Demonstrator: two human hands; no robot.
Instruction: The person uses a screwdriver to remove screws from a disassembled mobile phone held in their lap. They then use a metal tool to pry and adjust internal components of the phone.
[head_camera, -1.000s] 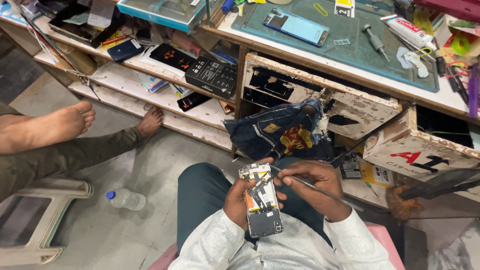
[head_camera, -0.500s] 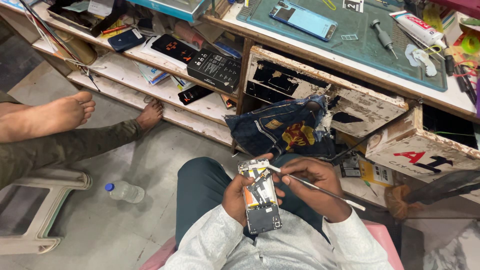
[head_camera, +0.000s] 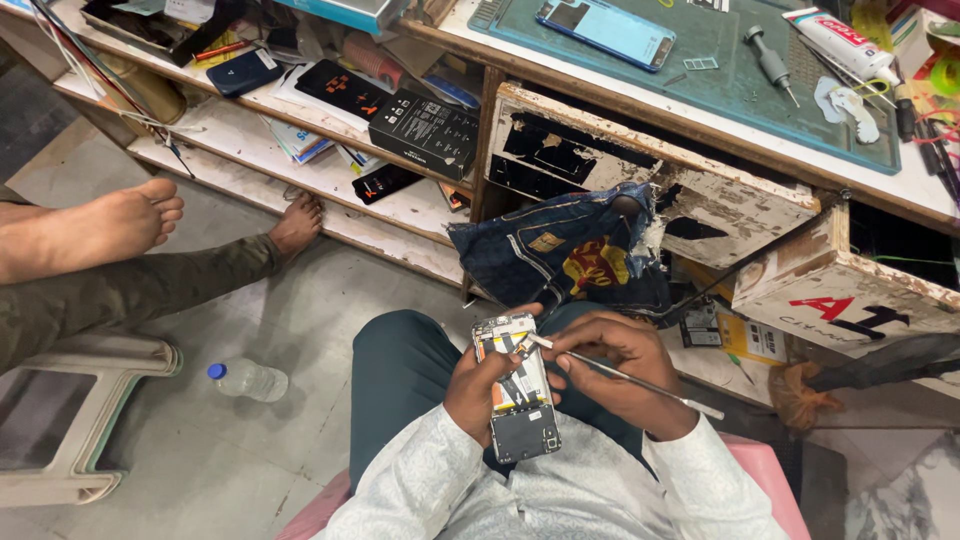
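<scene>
The left hand (head_camera: 478, 392) kept its grip around the opened phone (head_camera: 517, 385) over the lap, while the right hand (head_camera: 610, 368), pinching thin tweezers (head_camera: 625, 377), had brought their tip onto the phone's upper edge, little else shifting

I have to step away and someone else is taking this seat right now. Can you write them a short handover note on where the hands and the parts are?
Left hand: holds the opened phone over the lap, back cover off, insides facing up.
Right hand: holds thin metal tweezers, tip at the upper part of the phone's insides.
On the workbench: a green mat with a second phone, a small screwdriver and a white tube.
Done: phone is open.
Left: the work inside it, then closing; no back cover is clearly in view.
Another person's bare feet are at the left, and a water bottle lies on the floor.
</scene>
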